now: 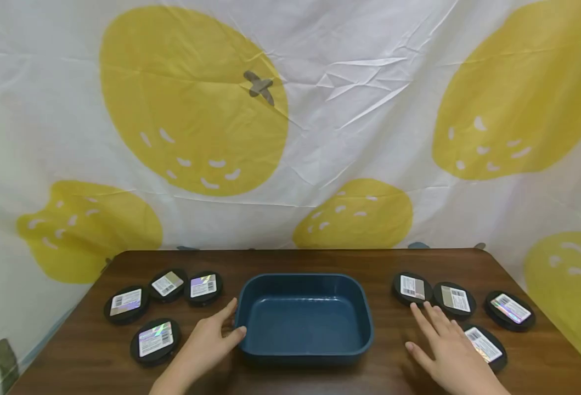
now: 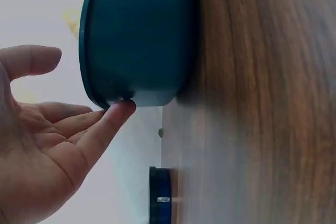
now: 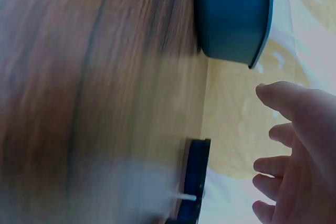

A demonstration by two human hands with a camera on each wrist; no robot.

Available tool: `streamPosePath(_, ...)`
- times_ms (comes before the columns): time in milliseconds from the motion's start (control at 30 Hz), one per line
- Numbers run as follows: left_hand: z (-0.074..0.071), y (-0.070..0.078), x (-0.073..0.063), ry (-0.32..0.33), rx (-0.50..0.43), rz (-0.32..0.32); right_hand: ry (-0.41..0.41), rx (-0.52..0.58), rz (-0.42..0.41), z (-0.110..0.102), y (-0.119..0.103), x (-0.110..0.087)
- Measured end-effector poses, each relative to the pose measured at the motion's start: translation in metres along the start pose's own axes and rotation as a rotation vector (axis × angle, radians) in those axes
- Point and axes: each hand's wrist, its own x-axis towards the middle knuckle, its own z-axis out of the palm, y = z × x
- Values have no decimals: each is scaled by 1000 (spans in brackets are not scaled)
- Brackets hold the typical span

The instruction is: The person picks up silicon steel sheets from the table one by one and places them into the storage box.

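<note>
A dark blue rectangular bin (image 1: pixel 304 329) stands in the middle of the wooden table. My left hand (image 1: pixel 208 340) is at its left side, with a fingertip touching the outer wall (image 2: pixel 142 40) near the rim; thumb and fingers are loosely spread, not gripping. Over the right part of the table, my right hand (image 1: pixel 448 351) has its fingers extended and holds nothing. Its fingertips are close to a round black case with a barcode label (image 1: pixel 412 288); contact cannot be told. Another labelled round case (image 1: pixel 485 345) is partly hidden behind that hand.
On the left lie several similar round cases, including one near the front (image 1: pixel 155 341) and one by the bin (image 1: pixel 203 287). More lie at right, one near the edge (image 1: pixel 509 310). A lemon-print cloth (image 1: pixel 320 137) hangs behind the table.
</note>
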Motion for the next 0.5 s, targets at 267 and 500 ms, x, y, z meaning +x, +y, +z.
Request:
streamPosePath(267, 3, 1, 3, 102, -10, -34, -14, 7, 63, 0, 19, -7)
streamPosePath(500, 5, -2, 5, 143, -34, -57, -43, 136, 156, -6, 40, -17)
